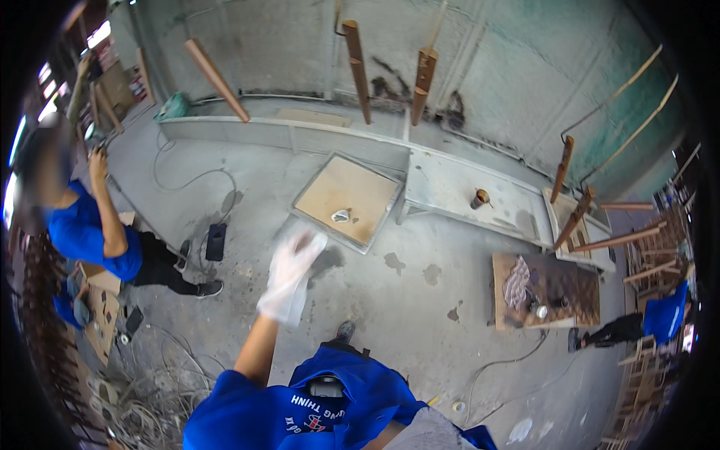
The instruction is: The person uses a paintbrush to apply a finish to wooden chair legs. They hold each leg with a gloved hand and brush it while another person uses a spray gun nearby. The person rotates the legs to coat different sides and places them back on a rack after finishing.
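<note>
My left hand [291, 271], in a thin whitish translucent glove, reaches forward over the floor. Its fingers look bent and pressed together around a pale, flat sheet-like piece [298, 298] that runs along the palm; blur hides its kind. Just beyond the fingertips stands a low square board [356, 191] with a tan top and grey edges. On that board lies a small crumpled white wad [341, 216], apart from my hand. My right hand is out of view; at the lower edge a grey cloth [435, 431] covers part of that side.
Brown wooden pieces [357, 71] hang on hooks ahead. A long grey bench [442, 180] holds a small can [479, 199]. At right, a stained low table [559, 307] bears a rag [517, 283]. One person [97, 232] stands left, another [664, 315] right. Hoses [172, 390] tangle lower left.
</note>
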Available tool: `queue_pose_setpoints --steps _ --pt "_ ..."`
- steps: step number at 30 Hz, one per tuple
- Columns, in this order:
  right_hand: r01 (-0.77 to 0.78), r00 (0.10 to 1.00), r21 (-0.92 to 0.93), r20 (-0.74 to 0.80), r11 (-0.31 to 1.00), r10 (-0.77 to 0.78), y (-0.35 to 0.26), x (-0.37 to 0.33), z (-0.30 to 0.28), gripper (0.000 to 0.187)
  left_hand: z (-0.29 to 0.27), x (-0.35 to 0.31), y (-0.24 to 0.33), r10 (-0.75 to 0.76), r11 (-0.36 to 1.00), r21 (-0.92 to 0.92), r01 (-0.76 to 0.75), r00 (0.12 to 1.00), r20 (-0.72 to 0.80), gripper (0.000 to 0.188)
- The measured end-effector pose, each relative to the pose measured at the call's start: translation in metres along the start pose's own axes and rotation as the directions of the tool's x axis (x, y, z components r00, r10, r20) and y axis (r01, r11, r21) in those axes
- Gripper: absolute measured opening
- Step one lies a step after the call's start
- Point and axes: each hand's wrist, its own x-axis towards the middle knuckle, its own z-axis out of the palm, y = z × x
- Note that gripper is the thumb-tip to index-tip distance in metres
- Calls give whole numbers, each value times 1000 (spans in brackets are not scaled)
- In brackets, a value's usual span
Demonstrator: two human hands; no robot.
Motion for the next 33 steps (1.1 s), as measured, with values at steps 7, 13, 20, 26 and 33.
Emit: queue_pose_setpoints --steps 7,13,20,26,33 --pt "-56 994 73 102 996 49 105 28 67 17 -54 -198 -179 -514 800 -477 364 826 -232 64" --pt "394 919 -304 139 867 -369 4 77 5 24 -72 -221 -117 73 235 -967 -101 994 -86 71" --pt "445 790 693 -4 567 -614 -196 -60 -16 35 -101 -184 -20 321 -136 -991 4 946 -40 64" --pt "438 814 603 49 667 -578 -187 -56 28 25 -138 -166 -14 329 -231 -971 66 944 -14 63" --pt "81 996 341 -4 936 -85 -69 -36 68 18 -233 -138 -72 211 -261 -964 47 978 -9 61"
